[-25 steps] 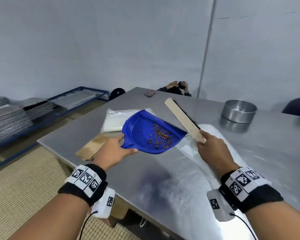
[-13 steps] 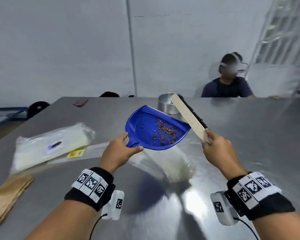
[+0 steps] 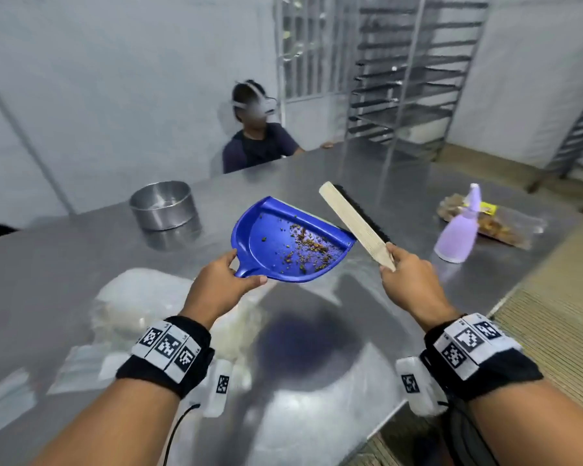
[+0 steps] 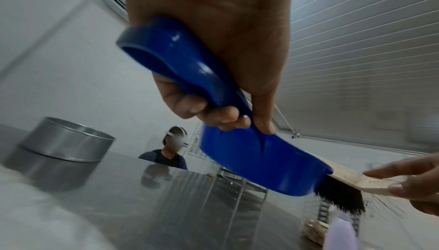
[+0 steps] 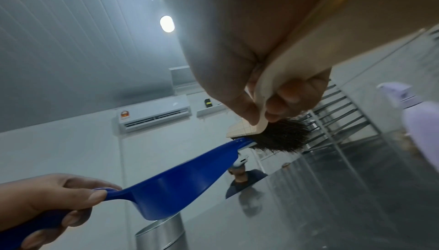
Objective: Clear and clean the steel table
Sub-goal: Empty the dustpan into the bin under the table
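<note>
My left hand [image 3: 223, 284] grips the handle of a blue dustpan [image 3: 283, 243] and holds it above the steel table [image 3: 401, 203]. Brown crumbs [image 3: 308, 245] lie in the pan near its right lip. My right hand [image 3: 408, 274] grips the handle of a wooden brush [image 3: 354, 220] with black bristles, raised beside the pan's right edge. In the left wrist view my fingers [image 4: 213, 111] curl round the dustpan handle [image 4: 175, 62]. The right wrist view shows the brush bristles [image 5: 280, 137] touching the dustpan's lip [image 5: 240, 144].
On the table stand a round steel tin [image 3: 162, 205] at back left, a lilac spray bottle [image 3: 458, 230] and a bag of brown snacks [image 3: 498, 223] at right. Clear plastic bags [image 3: 138, 297] lie near left. A seated person [image 3: 256, 136] is behind; racks [image 3: 411, 72] beyond.
My view has swung to the right along the table; the tin now sits left and the spray bottle has come into sight. Both hands keep the dustpan and brush raised together.
</note>
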Demonstrator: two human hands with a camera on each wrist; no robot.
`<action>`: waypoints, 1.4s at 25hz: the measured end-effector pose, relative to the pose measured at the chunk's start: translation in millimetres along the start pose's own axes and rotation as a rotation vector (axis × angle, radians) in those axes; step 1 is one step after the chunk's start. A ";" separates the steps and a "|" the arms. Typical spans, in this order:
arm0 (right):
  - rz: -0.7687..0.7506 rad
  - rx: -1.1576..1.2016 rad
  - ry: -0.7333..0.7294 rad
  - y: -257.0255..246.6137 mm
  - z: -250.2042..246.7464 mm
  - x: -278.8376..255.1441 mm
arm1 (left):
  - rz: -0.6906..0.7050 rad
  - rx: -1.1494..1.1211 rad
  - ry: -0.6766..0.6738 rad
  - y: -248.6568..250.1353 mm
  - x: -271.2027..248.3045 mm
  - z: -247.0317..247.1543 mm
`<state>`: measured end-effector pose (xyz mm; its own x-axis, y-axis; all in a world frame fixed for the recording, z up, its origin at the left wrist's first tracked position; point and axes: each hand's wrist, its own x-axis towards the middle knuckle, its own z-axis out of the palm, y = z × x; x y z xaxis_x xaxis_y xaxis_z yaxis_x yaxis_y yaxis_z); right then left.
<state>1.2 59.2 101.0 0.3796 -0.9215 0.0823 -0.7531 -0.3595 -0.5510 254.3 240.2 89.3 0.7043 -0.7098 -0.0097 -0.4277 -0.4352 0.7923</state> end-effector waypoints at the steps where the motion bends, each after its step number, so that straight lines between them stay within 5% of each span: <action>1: 0.031 -0.009 0.025 16.4 -8.9 -1.4 | 0.027 -0.005 -0.033 11.4 5.0 14.7; 20: 0.478 0.010 0.228 314.5 -165.5 -56.1 | 0.280 0.049 -0.469 196.6 -36.5 325.5; 35: 0.776 0.006 0.239 400.1 -190.4 -43.7 | 0.356 0.090 -0.706 256.7 -6.7 468.8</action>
<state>-419.0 -72.4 35.1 -0.3751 -0.9148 -0.1501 -0.7516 0.3949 -0.5283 -125.8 -126.4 6.7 0.0045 -0.9849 -0.1732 -0.6246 -0.1380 0.7686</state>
